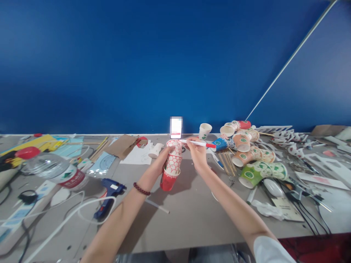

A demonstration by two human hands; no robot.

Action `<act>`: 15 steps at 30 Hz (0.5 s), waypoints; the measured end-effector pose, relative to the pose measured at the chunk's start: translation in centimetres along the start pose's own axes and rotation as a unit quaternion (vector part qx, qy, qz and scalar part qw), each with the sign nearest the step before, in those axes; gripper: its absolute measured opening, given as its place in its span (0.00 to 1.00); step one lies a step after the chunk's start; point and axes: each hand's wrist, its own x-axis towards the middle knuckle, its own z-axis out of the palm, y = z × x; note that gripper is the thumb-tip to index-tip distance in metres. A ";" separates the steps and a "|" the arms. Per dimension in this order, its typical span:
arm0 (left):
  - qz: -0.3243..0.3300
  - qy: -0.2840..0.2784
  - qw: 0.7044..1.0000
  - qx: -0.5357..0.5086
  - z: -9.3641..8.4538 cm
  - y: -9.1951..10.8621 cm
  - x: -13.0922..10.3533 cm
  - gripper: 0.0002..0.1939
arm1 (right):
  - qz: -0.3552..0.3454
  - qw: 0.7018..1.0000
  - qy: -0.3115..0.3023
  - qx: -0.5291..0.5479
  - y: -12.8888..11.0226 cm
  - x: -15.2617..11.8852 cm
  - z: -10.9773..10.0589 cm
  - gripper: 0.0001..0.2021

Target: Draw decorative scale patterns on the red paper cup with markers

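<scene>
My left hand (164,157) is wrapped round a chain of joined paper cups (173,165), white with a red scale pattern above and plain red at the lower end. In my right hand (195,151) is a red and white marker pen (201,144), its tip pointing left at the upper cup. Whether the tip touches the cup I cannot tell. Just behind the cups a lit phone (176,128) stands upright against the blue wall. A white paper cup (205,130) stands to the right of the phone, and another white cup (155,150) lies left of my left hand.
Painted cup chains in green (251,175), orange (242,142) and blue (221,143) lie at the right beside wooden sticks (227,163). A blue glue gun (108,197), a water bottle (59,171) and a power strip (30,212) with cables occupy the left.
</scene>
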 end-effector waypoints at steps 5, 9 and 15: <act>0.008 -0.001 1.000 -0.002 -0.1 -0.1 0.1 0.16 | 0.003 1.000 -0.005 -0.003 0.1 0.0 0.0 0.14; 0.009 -0.006 1.000 -0.004 -0.2 -0.2 0.2 0.17 | -0.007 1.000 -0.005 -0.008 0.1 0.0 -0.1 0.13; 0.017 0.009 1.000 0.003 -0.1 -0.1 0.1 0.16 | -0.003 1.000 -0.009 -0.009 0.2 0.0 -0.1 0.12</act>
